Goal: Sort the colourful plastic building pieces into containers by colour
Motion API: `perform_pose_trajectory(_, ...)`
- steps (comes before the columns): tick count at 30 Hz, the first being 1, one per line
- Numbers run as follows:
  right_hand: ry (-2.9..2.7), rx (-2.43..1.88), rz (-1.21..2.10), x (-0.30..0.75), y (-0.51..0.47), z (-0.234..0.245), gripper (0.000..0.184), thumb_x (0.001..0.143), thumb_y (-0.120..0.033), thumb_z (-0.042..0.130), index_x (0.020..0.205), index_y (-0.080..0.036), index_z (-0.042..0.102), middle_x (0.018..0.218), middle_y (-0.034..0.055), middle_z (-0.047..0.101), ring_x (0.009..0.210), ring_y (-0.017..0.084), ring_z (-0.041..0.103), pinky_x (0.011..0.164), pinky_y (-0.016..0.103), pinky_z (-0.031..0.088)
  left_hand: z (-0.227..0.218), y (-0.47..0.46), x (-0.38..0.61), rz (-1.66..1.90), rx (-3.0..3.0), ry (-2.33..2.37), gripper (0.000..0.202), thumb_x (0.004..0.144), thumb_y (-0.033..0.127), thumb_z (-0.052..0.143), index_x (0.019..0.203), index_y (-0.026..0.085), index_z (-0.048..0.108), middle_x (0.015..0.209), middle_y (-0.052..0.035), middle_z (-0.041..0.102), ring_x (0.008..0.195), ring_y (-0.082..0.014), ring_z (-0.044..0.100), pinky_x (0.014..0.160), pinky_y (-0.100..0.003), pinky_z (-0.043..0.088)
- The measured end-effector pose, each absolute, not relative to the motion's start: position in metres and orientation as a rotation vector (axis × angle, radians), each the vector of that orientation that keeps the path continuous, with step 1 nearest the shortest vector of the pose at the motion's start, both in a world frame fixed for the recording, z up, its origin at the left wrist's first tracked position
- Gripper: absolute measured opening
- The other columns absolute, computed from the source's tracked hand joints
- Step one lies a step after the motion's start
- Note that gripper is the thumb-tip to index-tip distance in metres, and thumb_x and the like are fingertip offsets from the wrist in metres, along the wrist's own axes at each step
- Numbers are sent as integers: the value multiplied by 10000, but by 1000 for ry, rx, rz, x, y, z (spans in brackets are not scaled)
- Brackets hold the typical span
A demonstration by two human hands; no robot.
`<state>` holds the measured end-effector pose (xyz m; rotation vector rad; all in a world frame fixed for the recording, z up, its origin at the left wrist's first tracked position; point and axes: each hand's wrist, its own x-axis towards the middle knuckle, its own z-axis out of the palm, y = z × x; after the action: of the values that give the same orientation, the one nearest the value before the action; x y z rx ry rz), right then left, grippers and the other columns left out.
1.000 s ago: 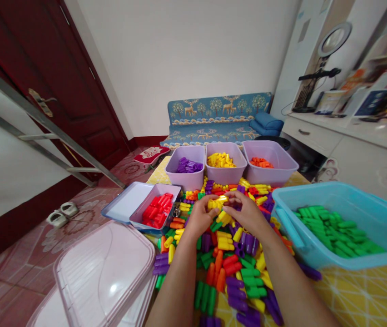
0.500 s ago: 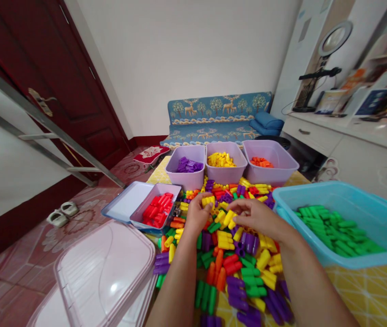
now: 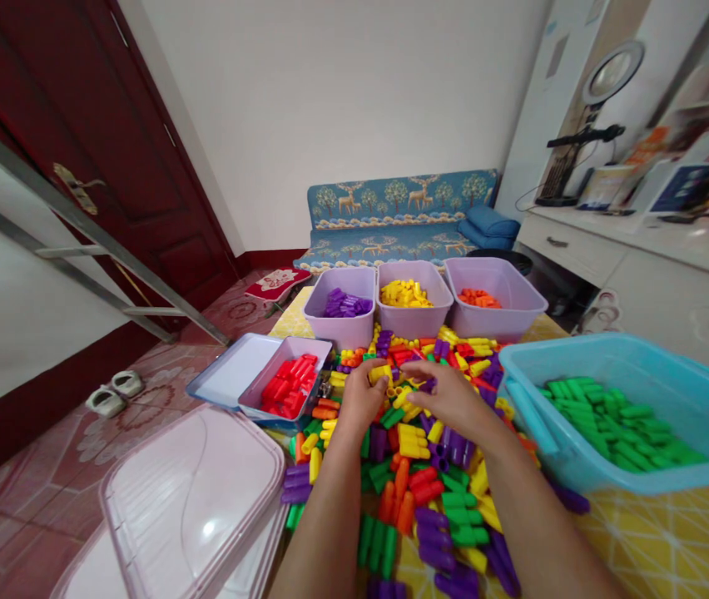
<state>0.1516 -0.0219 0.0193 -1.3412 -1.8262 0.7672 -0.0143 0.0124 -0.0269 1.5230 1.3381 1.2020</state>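
Yellow plastic, one piece point(image 3: 380, 373), sits in the left hand point(image 3: 359, 401), whose fingers are clamped on it above the middle of the tabletop point(image 3: 647, 532). The right hand point(image 3: 451, 399) hovers just beside; its forefinger and thumb stand apart, and I cannot tell whether they touch the yellow bits below.

Around and beneath both hands lies a spread of loose pieces point(image 3: 413, 441) in five colours: yellow, purple, green, red and orange. They overlap too much to count.

Five tubs hold sorted pieces, one colour to each. Three lilac ones stand in a row at the far edge: the left tub point(image 3: 340, 333) with purple, the middle tub point(image 3: 413, 322) with yellow, the right tub point(image 3: 513, 312) with orange. A fourth lilac tub point(image 3: 265, 384), nearer and to the left, holds red ones and rests on one blue-edged tray or lid point(image 3: 230, 366). The fifth, a single light-blue tub point(image 3: 570, 457) on the right, contains green ones.

At the lower left, at least two pale lids point(image 3: 198, 491) are stacked. Beyond are one blue sofa point(image 3: 392, 225), one ring light point(image 3: 613, 73), one dark red door point(image 3: 142, 150) and two white shoes point(image 3: 105, 401) on the floor point(image 3: 161, 416).
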Motion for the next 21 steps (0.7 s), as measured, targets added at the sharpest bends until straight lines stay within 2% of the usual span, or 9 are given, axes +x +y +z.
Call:
perform_pose_trajectory(3,-2168,-1464,488,143,-28,12,585,634,-81,610,1201,-221,608,1183,75,655,1088,272,578,951,424,432,-29,12,-14,1148,1461,1354,319,760,137,603,1075,151,655,775,-37,667,652,-135,621,617,-259,545)
perform_pose_trajectory(6,-2199,-1585,326,137,-28,8,536,674,-81,565,1183,-237,624,1175,71,661,1082,283,581,924,422,437,-27,12,-13,1126,1427,1379,313,758,134,597,1066,149,652,798,-39,656,630,-124,608,579,-249,546)
perform_pose_trajectory(9,-2040,-1631,398,140,-22,8,384,709,-137,573,1072,-219,671,1094,68,691,1015,260,621,891,383,454,-25,12,-12,1151,1343,1291,339,766,136,566,1100,151,623,799,-26,625,606,-104,581,572,-252,555)
perform_pose_trajectory(13,-1705,-1524,618,149,-16,13,382,732,-262,598,1105,-187,629,1027,69,693,901,228,647,794,340,490,-22,12,-12,1157,1302,1228,355,740,131,564,1089,155,622,744,-2,578,601,-97,551,593,-259,558)
perform_pose_trajectory(17,-1516,-1404,782,152,-17,17,421,745,-332,582,1131,-166,600,1036,73,671,878,214,640,751,326,502,-15,8,-10,1120,1319,1185,281,788,306,570,1006,150,656,773,-25,594,714,-131,572,616,-245,541)
perform_pose_trajectory(19,-1509,-1367,811,151,-18,16,403,733,-350,598,1087,-158,626,1000,69,673,891,218,632,761,325,500,-10,5,-9,1092,1319,1117,361,798,428,559,1009,149,649,866,-45,618,799,-153,584,629,-245,537)
perform_pose_trajectory(21,-1513,-1339,862,149,-16,13,407,729,-373,607,1071,-155,637,964,65,676,847,217,634,713,320,509,-5,1,-7,1049,1352,1047,434,755,506,595,992,147,646,906,-45,623,806,-159,584,616,-241,528)
